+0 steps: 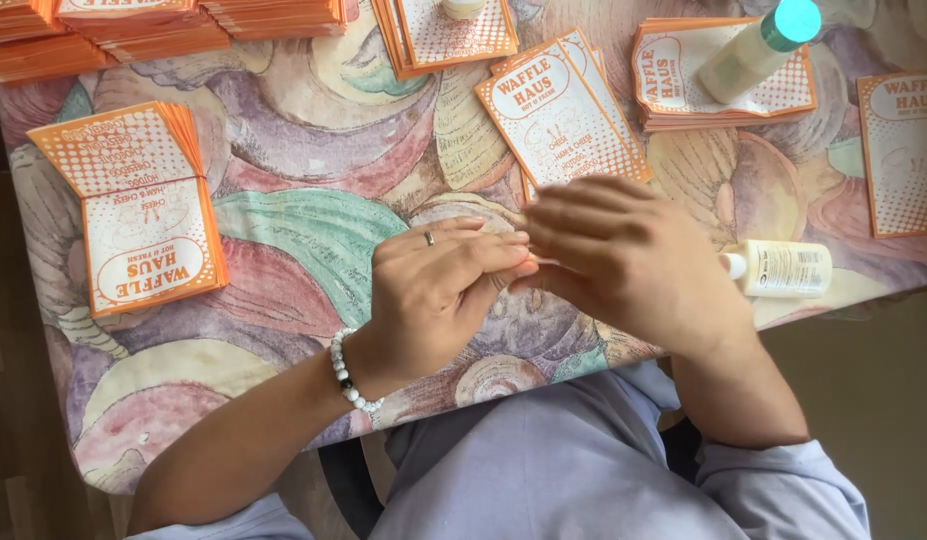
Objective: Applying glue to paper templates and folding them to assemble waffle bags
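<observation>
Left hand (438,290) touching right hand (623,255), flat orange paper sleeves (558,115), patterned tablecloth (313,210)

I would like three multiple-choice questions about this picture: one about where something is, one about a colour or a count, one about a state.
1. Where does the small cream bottle lie?
A. beside the right hand
B. on the folded orange stack at the table's far left
C. on the person's lap

2. What colour is the cap of the upright bottle near the top?
A. red
B. turquoise
C. black

3. How are the two hands?
A. far apart
B. fingertips together over the table
C. each closed around a bottle

Answers:
1 A: the bottle lies on its side just next to the right hand.
2 B: its cap is turquoise.
3 B: the left hand meets the right hand at the fingertips; whether they pinch anything is hidden.
</observation>
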